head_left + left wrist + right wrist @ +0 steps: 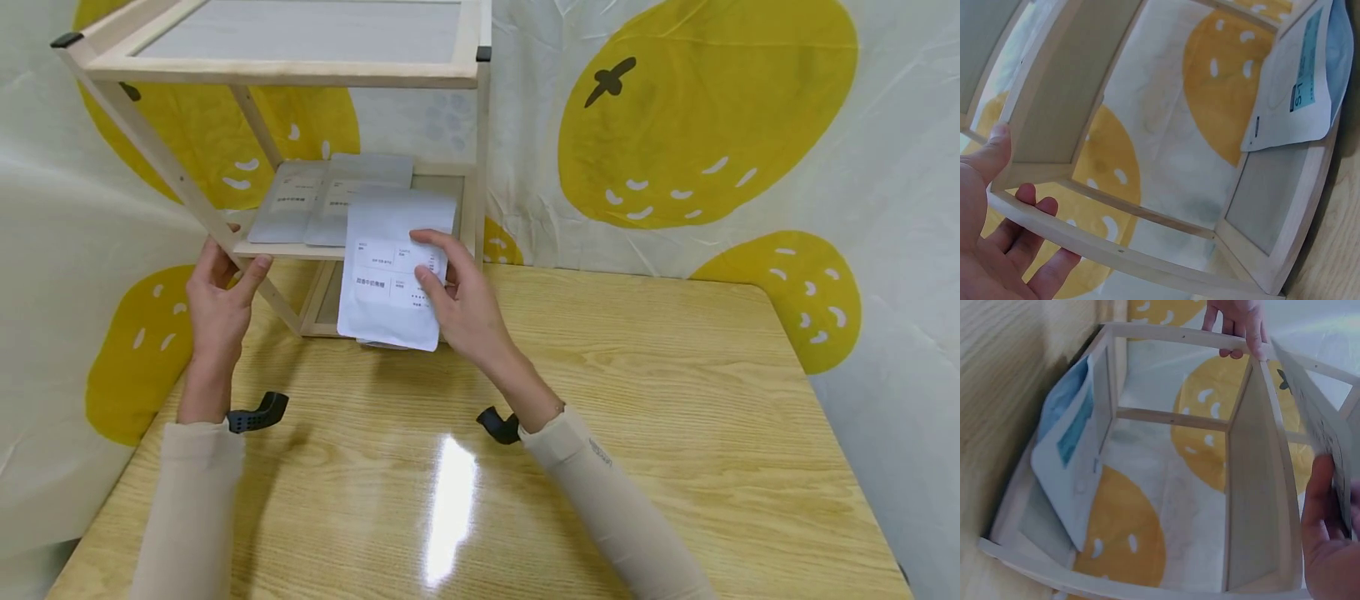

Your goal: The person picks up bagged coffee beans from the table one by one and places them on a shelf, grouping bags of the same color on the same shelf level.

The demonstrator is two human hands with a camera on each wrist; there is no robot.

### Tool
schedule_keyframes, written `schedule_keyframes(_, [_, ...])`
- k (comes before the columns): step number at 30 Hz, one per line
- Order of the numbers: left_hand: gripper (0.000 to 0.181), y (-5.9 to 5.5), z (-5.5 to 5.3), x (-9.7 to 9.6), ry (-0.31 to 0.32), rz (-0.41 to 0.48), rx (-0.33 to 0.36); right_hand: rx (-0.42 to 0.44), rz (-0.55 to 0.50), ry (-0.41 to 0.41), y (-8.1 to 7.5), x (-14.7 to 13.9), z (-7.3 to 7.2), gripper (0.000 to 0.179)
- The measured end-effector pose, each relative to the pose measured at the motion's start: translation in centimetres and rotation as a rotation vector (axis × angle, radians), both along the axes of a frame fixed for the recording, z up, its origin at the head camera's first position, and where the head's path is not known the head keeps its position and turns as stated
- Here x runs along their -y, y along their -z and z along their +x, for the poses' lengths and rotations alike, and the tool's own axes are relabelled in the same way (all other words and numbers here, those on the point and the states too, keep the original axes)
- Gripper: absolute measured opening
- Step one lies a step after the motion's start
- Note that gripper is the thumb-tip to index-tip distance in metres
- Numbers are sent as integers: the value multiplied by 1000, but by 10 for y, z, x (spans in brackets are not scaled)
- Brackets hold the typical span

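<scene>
My right hand (pixel 472 312) pinches a white flat pouch (pixel 384 218) with printed labels by its right side, thumb on the front. The pouch tilts in front of the middle shelf's right part. At the left front corner of that shelf, my left hand (pixel 217 304) grips the post of a wooden rack (pixel 285 76), thumb in front and fingers round behind. Two similar pale pouches, a left one (pixel 288 204) and one beside it (pixel 330 218), lie overlapping on the middle shelf. Down on the bottom shelf leans a white pouch (pixel 1282 87) with a teal label, mostly hidden in the head view.
The rack stands on a wood-grain table (pixel 660 400), near its back left. Behind it hangs a pale cloth (pixel 525 125) with big yellow fruit prints. The rack's top panel (pixel 300 29) overhangs the middle shelf. Each wrist wears a black camera mount (pixel 258 412).
</scene>
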State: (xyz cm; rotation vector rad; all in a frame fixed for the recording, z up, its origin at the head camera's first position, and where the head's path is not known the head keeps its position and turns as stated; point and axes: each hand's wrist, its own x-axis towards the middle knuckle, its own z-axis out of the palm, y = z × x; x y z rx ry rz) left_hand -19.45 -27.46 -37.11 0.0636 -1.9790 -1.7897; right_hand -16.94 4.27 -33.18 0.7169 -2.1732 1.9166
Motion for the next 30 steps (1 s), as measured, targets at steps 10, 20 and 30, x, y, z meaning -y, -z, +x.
schedule_keyframes(10, [45,0,0,-1,4,19,-10,-116,67,136,-19,12,-24,41])
schedule_keyframes(20, [48,1,-2,-2,16,38,-23,-46,267,311,-36,24,-47,87])
schedule_keyframes(30, [48,2,-1,0,12,37,-17,93,266,354,-47,34,-61,78])
